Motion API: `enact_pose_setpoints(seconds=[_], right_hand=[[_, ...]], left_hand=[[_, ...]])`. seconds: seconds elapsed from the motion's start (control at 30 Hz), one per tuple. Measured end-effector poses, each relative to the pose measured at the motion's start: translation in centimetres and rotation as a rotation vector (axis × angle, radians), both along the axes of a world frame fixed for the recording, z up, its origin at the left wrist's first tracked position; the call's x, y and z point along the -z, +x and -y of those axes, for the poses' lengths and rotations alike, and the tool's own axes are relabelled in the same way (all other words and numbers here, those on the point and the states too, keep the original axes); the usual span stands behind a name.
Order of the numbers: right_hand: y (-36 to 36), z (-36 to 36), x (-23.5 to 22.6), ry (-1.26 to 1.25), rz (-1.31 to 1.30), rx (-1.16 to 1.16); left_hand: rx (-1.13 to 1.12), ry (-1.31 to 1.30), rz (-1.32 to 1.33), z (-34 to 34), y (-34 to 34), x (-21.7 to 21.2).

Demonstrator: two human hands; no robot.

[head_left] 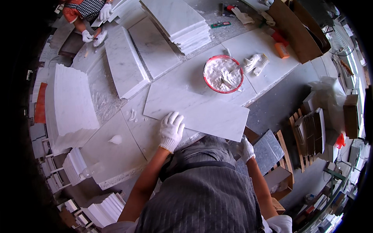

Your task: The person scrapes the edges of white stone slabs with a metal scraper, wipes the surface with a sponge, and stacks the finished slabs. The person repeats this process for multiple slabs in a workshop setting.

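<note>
A long white marble tile (198, 108) with faint grey veins lies across the worktable, its right end reaching past the table edge. My left hand (171, 130), in a white knit glove, rests flat near the tile's near-left edge with fingers stretched out. Also gloved, my right hand (246, 150) is just below the tile's near-right corner; its fingers are largely hidden, and whether they grip anything does not show. Beyond the tile stands a red-rimmed bucket (221, 73) of white paste with a putty knife (227, 82) in it.
Stacked marble tiles (176, 25) and another stack (72, 103) occupy the far and left sides. A crumpled glove (256, 63) and an orange bottle (281, 50) lie right of the bucket. At far left a co-worker's gloved hands (87, 36) are busy. Below the right edge is a grey slab (268, 151).
</note>
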State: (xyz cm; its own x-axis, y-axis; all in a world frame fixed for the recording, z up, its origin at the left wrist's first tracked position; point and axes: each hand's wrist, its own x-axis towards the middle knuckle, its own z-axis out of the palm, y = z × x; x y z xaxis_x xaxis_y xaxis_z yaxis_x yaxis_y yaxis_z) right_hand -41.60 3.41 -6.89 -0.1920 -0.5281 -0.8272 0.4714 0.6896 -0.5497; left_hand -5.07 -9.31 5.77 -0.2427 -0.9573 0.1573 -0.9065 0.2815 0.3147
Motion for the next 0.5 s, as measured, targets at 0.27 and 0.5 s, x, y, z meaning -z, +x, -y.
enact_pose_setpoints(seconds=[0.27,0.5], right_hand=[[-3.2,-3.1,1.6,0.137,0.074,0.038],[-2.8,-4.5,3.5,0.094,0.208,0.065]], left_hand=[[0.368,0.197,-0.096,-4.3,-2.3,0.3],[0.273,0.231,-0.128,-4.4,-1.7,-0.7]])
